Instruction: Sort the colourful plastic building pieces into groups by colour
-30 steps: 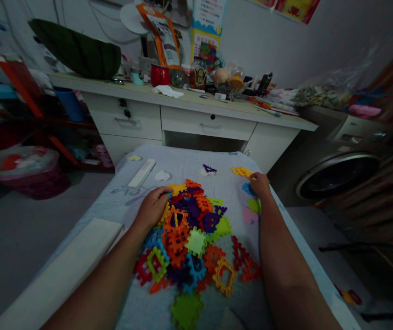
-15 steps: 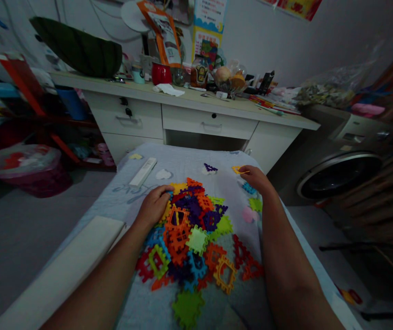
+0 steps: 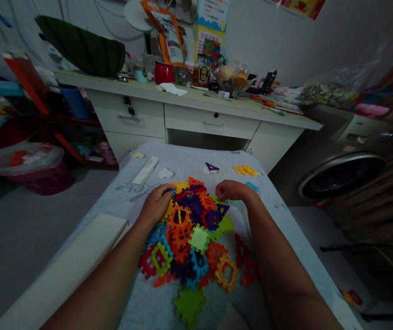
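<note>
A heap of colourful plastic interlocking pieces lies on the cloth-covered table. My left hand rests at the heap's upper left edge, fingers curled beside yellow and blue pieces; what it grips is hidden. At the upper right edge is my right hand, its fingers curled in. Its fingertips meet a yellow-green piece, mostly covered by the hand. Farther back, yellow pieces lie flat on the cloth, with a purple triangular piece to their left. A pale green square tops the heap's middle.
A white narrow box lies at the back left of the cloth. Beside my left forearm is a long white board-like object. Behind the table stands a white desk crowded with items; a washing machine is at right.
My right hand has left the yellow piece at the back right, which now lies on the cloth with others, and has moved left to the heap. My left hand has stayed put.
</note>
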`<action>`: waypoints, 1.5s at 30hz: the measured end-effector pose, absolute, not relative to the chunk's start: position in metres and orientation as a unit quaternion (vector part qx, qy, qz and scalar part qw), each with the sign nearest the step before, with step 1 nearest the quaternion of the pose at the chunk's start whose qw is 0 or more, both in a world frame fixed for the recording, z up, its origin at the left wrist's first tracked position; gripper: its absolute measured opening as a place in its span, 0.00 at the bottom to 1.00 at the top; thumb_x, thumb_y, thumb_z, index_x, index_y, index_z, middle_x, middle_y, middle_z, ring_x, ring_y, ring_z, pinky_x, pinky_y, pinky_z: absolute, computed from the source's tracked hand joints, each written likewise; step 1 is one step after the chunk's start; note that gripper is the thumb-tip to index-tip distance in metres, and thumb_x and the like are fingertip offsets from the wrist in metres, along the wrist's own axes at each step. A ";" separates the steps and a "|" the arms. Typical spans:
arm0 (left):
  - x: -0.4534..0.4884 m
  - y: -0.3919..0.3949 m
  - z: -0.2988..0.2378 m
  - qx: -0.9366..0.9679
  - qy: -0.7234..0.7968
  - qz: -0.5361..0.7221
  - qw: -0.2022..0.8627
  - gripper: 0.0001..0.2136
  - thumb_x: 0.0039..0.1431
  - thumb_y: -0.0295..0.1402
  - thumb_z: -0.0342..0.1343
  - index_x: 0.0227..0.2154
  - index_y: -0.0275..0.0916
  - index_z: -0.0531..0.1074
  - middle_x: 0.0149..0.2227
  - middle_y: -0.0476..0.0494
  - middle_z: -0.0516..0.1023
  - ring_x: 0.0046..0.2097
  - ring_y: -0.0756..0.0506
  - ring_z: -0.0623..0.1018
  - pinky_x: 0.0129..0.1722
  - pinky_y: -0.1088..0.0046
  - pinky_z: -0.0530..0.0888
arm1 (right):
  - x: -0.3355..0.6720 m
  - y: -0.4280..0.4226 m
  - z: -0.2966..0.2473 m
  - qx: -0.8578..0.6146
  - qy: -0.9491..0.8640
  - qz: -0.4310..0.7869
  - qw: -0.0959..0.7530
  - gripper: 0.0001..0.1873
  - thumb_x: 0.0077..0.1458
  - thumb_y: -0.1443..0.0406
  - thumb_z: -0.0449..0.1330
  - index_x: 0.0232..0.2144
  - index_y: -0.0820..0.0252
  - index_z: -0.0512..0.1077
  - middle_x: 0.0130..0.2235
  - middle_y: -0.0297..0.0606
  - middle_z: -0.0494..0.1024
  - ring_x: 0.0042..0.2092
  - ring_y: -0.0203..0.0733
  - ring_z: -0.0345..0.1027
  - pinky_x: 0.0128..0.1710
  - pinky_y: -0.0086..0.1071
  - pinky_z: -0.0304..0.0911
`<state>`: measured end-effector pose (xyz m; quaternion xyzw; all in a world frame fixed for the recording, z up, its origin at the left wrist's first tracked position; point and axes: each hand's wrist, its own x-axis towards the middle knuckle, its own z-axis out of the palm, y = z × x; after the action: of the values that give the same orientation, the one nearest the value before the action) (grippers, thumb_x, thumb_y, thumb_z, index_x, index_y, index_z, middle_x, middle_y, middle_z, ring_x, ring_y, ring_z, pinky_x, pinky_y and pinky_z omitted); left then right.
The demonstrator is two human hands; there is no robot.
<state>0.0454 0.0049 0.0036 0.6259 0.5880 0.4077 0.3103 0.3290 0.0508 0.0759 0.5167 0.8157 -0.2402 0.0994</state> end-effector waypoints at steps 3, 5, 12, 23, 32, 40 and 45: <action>0.046 0.005 0.004 0.628 0.587 0.408 0.307 0.17 0.51 0.38 0.48 0.39 0.40 0.77 0.47 0.43 0.80 0.52 0.40 0.76 0.58 0.62 0.67 | 0.348 0.051 0.085 0.542 0.805 -0.236 0.038 0.01 0.45 0.69 0.61 0.25 0.61 0.74 0.25 0.30 0.74 0.28 0.33 0.63 0.28 0.25 0.54; 0.045 0.005 0.003 0.628 0.587 0.407 0.309 0.17 0.51 0.39 0.48 0.39 0.39 0.77 0.47 0.43 0.80 0.51 0.40 0.76 0.58 0.62 0.67 | 0.366 0.051 0.092 0.564 0.792 -0.233 -0.017 0.02 0.45 0.67 0.61 0.25 0.61 0.73 0.25 0.30 0.72 0.28 0.33 0.62 0.28 0.26 0.54; 0.045 0.006 0.001 0.626 0.589 0.407 0.310 0.17 0.51 0.39 0.48 0.39 0.40 0.77 0.47 0.43 0.80 0.50 0.40 0.76 0.57 0.62 0.68 | 0.413 0.042 0.110 0.609 0.753 -0.216 -0.128 0.05 0.46 0.64 0.58 0.25 0.60 0.72 0.25 0.31 0.71 0.27 0.34 0.60 0.29 0.28 0.55; 0.045 0.005 0.006 0.627 0.590 0.403 0.311 0.18 0.50 0.38 0.48 0.40 0.41 0.77 0.45 0.45 0.81 0.49 0.40 0.77 0.56 0.63 0.69 | 0.453 0.006 0.092 0.691 0.709 -0.139 0.009 0.09 0.42 0.76 0.56 0.22 0.60 0.72 0.25 0.33 0.73 0.28 0.35 0.64 0.30 0.28 0.57; 0.045 0.007 0.002 0.625 0.590 0.406 0.309 0.17 0.49 0.39 0.48 0.38 0.41 0.77 0.46 0.44 0.80 0.50 0.39 0.77 0.57 0.62 0.68 | 0.465 -0.026 0.046 0.688 0.716 -0.111 -0.043 0.19 0.46 0.74 0.60 0.42 0.62 0.76 0.46 0.45 0.77 0.43 0.41 0.72 0.47 0.31 0.64; 0.046 0.006 0.004 0.624 0.591 0.404 0.313 0.17 0.49 0.38 0.48 0.39 0.41 0.77 0.46 0.44 0.80 0.50 0.39 0.77 0.56 0.63 0.68 | 0.460 -0.033 0.044 0.679 0.722 -0.110 -0.070 0.16 0.49 0.74 0.58 0.42 0.62 0.76 0.42 0.42 0.77 0.42 0.40 0.70 0.45 0.29 0.63; 0.046 0.006 0.005 0.622 0.595 0.404 0.310 0.17 0.49 0.38 0.48 0.39 0.41 0.77 0.47 0.44 0.80 0.50 0.39 0.77 0.56 0.63 0.68 | 0.460 -0.032 0.042 0.728 0.678 -0.057 -0.085 0.12 0.52 0.71 0.60 0.40 0.61 0.77 0.42 0.42 0.75 0.42 0.40 0.70 0.45 0.30 0.63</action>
<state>0.0463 0.0056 0.0051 0.6221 0.5951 0.4037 0.3095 0.4600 -0.0324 0.0417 0.7283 0.6776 -0.0567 -0.0850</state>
